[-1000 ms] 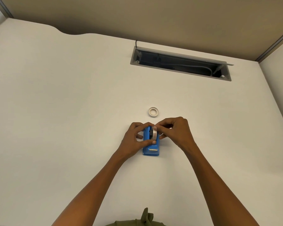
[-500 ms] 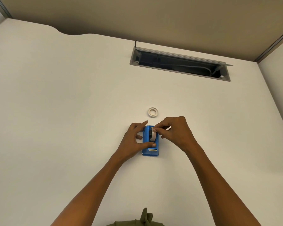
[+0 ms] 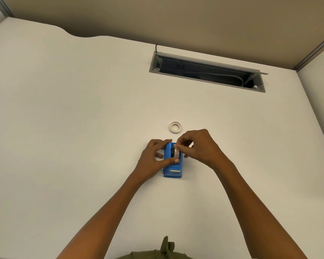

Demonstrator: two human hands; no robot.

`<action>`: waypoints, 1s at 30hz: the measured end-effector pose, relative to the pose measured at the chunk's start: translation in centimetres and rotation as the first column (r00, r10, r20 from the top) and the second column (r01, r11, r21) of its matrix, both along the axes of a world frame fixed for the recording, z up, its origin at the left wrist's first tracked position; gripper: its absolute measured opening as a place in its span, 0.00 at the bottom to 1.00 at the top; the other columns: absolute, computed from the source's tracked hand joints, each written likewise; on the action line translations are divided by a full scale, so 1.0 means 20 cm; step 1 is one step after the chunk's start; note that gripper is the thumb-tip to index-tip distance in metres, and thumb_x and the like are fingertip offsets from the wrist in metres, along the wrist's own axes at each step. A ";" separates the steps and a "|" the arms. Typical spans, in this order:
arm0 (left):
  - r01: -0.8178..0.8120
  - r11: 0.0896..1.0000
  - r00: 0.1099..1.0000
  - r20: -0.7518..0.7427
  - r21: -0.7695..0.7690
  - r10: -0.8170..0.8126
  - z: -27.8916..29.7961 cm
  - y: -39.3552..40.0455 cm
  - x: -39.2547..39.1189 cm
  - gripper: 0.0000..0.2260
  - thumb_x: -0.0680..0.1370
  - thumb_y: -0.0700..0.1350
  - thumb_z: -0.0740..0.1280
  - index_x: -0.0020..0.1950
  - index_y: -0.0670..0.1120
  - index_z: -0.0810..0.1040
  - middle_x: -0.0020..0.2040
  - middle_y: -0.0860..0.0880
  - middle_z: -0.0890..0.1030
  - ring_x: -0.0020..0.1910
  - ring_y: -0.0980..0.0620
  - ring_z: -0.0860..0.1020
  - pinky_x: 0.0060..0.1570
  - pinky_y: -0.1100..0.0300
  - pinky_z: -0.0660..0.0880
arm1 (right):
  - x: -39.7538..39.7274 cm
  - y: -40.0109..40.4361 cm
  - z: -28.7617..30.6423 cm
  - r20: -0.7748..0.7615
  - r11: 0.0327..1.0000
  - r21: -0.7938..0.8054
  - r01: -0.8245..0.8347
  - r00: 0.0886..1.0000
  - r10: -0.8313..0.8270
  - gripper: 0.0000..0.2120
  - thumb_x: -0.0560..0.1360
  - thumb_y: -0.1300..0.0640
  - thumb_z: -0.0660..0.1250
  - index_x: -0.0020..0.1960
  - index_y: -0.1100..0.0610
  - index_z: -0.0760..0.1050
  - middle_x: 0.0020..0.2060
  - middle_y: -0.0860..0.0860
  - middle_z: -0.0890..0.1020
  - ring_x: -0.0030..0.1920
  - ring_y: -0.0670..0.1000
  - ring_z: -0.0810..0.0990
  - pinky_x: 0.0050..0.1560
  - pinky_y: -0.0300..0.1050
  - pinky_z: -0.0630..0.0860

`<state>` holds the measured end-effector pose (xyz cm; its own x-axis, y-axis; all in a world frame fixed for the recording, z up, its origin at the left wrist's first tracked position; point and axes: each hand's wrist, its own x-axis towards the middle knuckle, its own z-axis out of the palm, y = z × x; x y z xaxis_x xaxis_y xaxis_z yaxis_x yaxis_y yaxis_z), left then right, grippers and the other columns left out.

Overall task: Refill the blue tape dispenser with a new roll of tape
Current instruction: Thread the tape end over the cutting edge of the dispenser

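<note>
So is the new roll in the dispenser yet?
In: the roll sits upright in the dispenser cradle; right hand pinches its top.

No legible text, label, brand or number was found. The blue tape dispenser [image 3: 172, 166] showed a faint mark on its top face, too small and blurred to be read.

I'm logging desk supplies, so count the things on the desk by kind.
Tape dispenser, blue: 1
Tape roll seated in the dispenser: 1
Loose white ring, possibly a spent core: 1
Total: 3
</note>
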<state>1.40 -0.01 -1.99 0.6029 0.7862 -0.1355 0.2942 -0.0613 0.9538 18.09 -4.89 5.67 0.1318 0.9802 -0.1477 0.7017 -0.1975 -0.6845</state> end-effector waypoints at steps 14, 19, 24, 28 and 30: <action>0.024 1.000 1.000 -0.008 -0.009 -0.024 -0.01 0.02 0.02 0.23 0.66 0.52 0.75 0.57 0.62 0.69 0.55 0.51 0.71 0.51 0.57 0.73 0.40 0.72 0.73 | -0.01 0.02 -0.02 -0.129 0.993 -0.053 0.104 0.986 -0.110 0.03 0.73 0.61 0.69 0.42 0.60 0.81 0.28 0.53 0.82 0.28 0.49 0.83 0.36 0.40 0.82; 0.031 0.999 1.000 0.004 -0.009 -0.031 -0.02 0.03 0.02 0.22 0.66 0.53 0.75 0.53 0.68 0.68 0.55 0.53 0.71 0.51 0.59 0.73 0.40 0.72 0.74 | 0.01 0.02 -0.01 -0.310 0.976 -0.131 0.174 0.928 -0.207 0.03 0.72 0.63 0.69 0.43 0.62 0.82 0.31 0.59 0.84 0.31 0.55 0.84 0.36 0.44 0.83; 0.038 0.999 0.999 0.007 0.008 -0.038 -0.02 0.03 0.02 0.23 0.65 0.53 0.75 0.51 0.71 0.67 0.52 0.59 0.70 0.51 0.62 0.73 0.41 0.76 0.72 | 0.03 -0.01 0.01 -0.209 0.990 -0.128 0.063 0.974 -0.089 0.06 0.68 0.63 0.72 0.44 0.59 0.82 0.32 0.52 0.84 0.32 0.48 0.84 0.38 0.38 0.82; 0.045 0.999 0.999 0.014 0.003 -0.045 -0.03 0.03 0.02 0.24 0.65 0.52 0.76 0.50 0.72 0.67 0.51 0.61 0.69 0.51 0.65 0.73 0.41 0.77 0.71 | 0.01 0.02 0.02 -0.125 0.990 -0.139 0.026 0.991 -0.043 0.08 0.63 0.65 0.73 0.40 0.55 0.81 0.27 0.44 0.81 0.28 0.40 0.79 0.33 0.29 0.75; 0.048 0.999 0.998 0.028 -0.001 -0.048 -0.03 0.04 0.01 0.24 0.66 0.52 0.76 0.50 0.73 0.67 0.52 0.61 0.69 0.51 0.66 0.72 0.41 0.76 0.72 | 0.02 0.03 0.01 -0.156 0.991 -0.135 0.026 0.987 -0.047 0.07 0.63 0.65 0.72 0.39 0.57 0.81 0.27 0.46 0.81 0.28 0.42 0.81 0.34 0.32 0.78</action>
<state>1.69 0.71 -2.53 0.6438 0.7559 -0.1192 0.2644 -0.0735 0.9616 18.55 -4.33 5.95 0.1314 0.9457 -0.2973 0.5771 -0.3168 -0.7527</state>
